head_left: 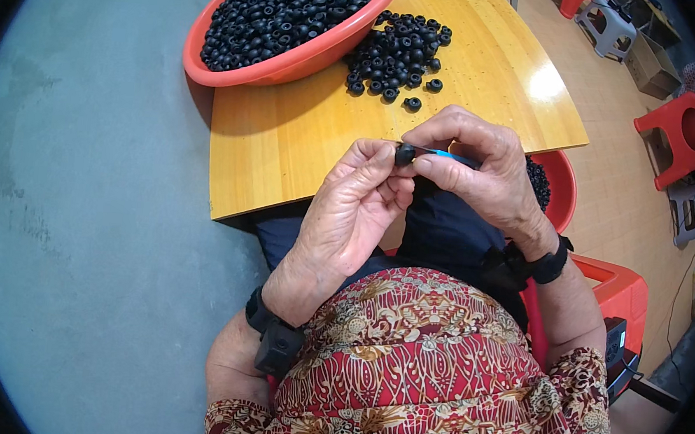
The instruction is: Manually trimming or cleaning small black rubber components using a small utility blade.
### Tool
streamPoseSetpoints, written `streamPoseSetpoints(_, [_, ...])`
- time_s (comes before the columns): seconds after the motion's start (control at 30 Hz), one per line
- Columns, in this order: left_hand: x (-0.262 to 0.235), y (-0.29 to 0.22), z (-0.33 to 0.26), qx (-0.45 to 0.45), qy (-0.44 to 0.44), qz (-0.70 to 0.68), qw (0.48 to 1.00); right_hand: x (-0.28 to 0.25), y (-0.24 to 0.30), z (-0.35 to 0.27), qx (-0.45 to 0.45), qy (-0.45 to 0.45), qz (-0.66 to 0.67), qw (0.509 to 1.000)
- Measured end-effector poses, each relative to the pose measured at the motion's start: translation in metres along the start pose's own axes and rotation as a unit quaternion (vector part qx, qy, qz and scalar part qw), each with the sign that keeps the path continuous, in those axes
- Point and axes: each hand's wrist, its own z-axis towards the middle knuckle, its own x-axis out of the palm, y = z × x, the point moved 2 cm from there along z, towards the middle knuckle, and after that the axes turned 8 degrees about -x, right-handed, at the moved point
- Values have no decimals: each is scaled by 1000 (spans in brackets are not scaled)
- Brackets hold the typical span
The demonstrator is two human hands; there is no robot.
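Between the thumb and fingers of my left hand (pixel 357 197) is a small round black rubber-like part (pixel 404 155). My right hand (pixel 484 167) pinches a slim tool with a blue handle (pixel 452 157), its thin end up against the black part. Both hands meet just past my lap, in front of the table's near edge. On the yellow wooden table (pixel 274 157) lies a loose pile of similar black parts (pixel 399 52), each with a hole. The exact shape of the tool's tip is hidden by my fingers.
A large red basin (pixel 273 74) heaped with black parts stands on the table's far left. Another red basin (pixel 563 190) with black pieces sits low at the right, partly under the table. Red stool (pixel 681 139) and grey stool (pixel 608 29) stand on the floor at right.
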Motion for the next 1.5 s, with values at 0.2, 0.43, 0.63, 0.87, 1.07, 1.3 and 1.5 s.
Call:
streamPoseSetpoints(0.2, [3,2,-1,-5,-8,30,1000,-1,-7,-2,21,7,38,999])
streamPoseSetpoints(0.43, [10,4,-1,36,-25,91,995,-1,-5,-3,58,-17,62,996])
streamPoseSetpoints(0.63, [11,1,-3,64,-35,110,991,3,2,-2,-8,-31,20,999])
streamPoseSetpoints(0.87, [10,0,0,79,-10,105,991,3,10,-1,-123,-40,-49,990])
streamPoseSetpoints(1.07, [11,1,0,93,13,102,990,3,18,0,-181,-32,-95,978])
streamPoseSetpoints(1.3, [12,-1,-1,80,23,109,991,4,19,-2,-182,-37,-108,977])
streamPoseSetpoints(1.5, [11,-2,-1,78,34,104,991,3,20,-2,-184,-46,-109,976])
